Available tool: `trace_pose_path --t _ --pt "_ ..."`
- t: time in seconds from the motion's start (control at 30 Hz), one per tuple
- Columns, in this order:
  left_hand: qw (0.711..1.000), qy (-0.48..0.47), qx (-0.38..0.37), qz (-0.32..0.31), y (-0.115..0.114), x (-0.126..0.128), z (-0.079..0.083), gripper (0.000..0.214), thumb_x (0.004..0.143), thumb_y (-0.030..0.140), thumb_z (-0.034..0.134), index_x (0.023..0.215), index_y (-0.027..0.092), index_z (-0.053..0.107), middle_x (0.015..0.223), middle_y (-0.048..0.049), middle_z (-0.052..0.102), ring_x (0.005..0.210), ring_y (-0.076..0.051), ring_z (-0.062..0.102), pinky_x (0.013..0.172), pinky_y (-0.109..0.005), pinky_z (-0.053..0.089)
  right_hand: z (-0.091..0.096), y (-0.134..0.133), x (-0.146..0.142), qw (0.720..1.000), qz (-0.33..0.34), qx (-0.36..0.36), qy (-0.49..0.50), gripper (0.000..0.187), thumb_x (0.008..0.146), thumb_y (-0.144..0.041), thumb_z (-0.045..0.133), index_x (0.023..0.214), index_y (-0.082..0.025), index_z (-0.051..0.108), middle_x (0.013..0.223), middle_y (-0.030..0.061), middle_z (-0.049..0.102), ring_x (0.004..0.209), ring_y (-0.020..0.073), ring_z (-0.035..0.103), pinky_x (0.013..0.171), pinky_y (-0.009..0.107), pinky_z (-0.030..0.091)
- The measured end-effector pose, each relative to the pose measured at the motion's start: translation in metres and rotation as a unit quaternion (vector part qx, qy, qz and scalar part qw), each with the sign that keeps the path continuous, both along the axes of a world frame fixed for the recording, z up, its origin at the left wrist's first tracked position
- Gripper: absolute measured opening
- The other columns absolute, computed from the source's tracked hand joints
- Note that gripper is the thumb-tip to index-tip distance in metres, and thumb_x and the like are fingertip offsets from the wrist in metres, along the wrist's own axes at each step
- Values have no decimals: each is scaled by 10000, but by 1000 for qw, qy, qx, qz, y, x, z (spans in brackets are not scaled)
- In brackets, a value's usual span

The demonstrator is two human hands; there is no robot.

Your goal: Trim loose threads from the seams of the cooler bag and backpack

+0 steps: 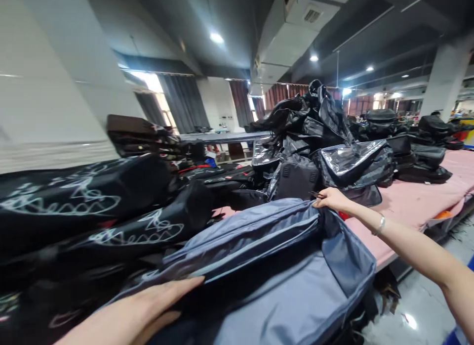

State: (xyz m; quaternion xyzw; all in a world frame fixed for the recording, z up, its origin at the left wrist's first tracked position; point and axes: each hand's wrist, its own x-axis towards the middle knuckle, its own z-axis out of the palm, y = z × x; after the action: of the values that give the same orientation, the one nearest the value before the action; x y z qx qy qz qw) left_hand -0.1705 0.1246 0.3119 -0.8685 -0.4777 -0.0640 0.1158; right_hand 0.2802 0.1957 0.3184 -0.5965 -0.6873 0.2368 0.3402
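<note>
A large bag [289, 295] with a grey-blue lining lies opened wide before me, its inside facing up. My left hand [148, 303] reaches over the near left part of the bag, fingers stretched out, fingertips at the pale trim of the lining. At the far right corner, my right hand [331, 199] pinches the bag's edge. A small dark pointed tool [316, 194] sticks out from the right hand's fingers; its kind is not clear. A bracelet is on the right wrist.
Black bags with white print [85, 196] are piled on the left. Behind stands a heap of black and clear-panelled bags [311, 132]. A pink-covered table [411, 196] runs off to the right. Scraps lie on the shiny floor [418, 300].
</note>
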Motion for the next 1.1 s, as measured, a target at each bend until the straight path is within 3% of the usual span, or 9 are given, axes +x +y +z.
trace_pose_path --t 0.1,0.27,0.4,0.47,0.57,0.73,0.8,0.97,1.1 --pt "999 -39 -9 -35 -12 -8 13 283 806 450 418 1003 416 619 1038 112 675 908 -122 635 833 -193 471 0 -7 1 1000 -7 -1 -6 201 607 -341 631 631 -142 646 563 -28 556 585 123 494 521 209 319" --pt "993 -65 80 53 -27 10 47 377 818 455 387 1038 224 590 1105 -51 618 998 -185 562 867 -280 439 4 -19 2 1000 -9 5 -21 237 634 -377 593 618 -142 620 548 -28 514 562 119 458 501 216 291" --pt "983 -121 -30 138 -15 18 60 363 795 478 374 849 220 624 888 3 683 832 -182 597 748 -251 441 11 -20 9 996 -26 8 -80 270 651 -411 571 563 -156 566 516 -38 451 532 108 399 489 231 242" --pt "970 -170 -92 150 -3 18 63 384 764 518 394 788 216 630 795 26 695 755 -173 607 697 -229 436 13 -18 13 993 -37 13 -107 295 668 -436 554 557 -163 548 509 -39 433 530 110 387 494 238 236" --pt "953 -237 -123 144 13 18 63 425 729 556 417 771 198 644 760 -2 704 752 -206 620 677 -249 450 14 -15 16 989 -51 26 -134 327 701 -466 522 561 -170 538 504 -34 429 532 116 389 499 242 244" --pt "925 -331 -166 91 28 19 55 412 678 536 522 875 208 676 944 -22 713 914 -225 621 791 -253 464 14 -11 8 982 -57 58 -170 336 745 -452 478 561 -178 541 521 -12 476 556 135 444 510 243 275" --pt "931 -317 -149 101 27 20 53 399 680 537 507 836 217 688 915 -16 719 900 -232 626 791 -261 461 16 -8 4 979 -66 67 -179 334 747 -445 481 562 -177 553 525 -6 491 564 140 461 513 241 281" --pt "941 -261 -59 208 21 23 65 373 729 463 402 790 204 663 826 -25 717 768 -230 633 737 -290 441 29 1 -6 974 -84 114 -178 344 756 -463 493 600 -176 600 572 -1 543 584 141 486 508 229 281" --pt "944 -254 -51 206 24 18 66 393 735 475 399 831 195 657 895 -40 708 825 -230 622 761 -294 422 29 9 -11 969 -73 122 -202 351 774 -475 485 636 -184 626 587 4 576 578 144 510 502 229 290"
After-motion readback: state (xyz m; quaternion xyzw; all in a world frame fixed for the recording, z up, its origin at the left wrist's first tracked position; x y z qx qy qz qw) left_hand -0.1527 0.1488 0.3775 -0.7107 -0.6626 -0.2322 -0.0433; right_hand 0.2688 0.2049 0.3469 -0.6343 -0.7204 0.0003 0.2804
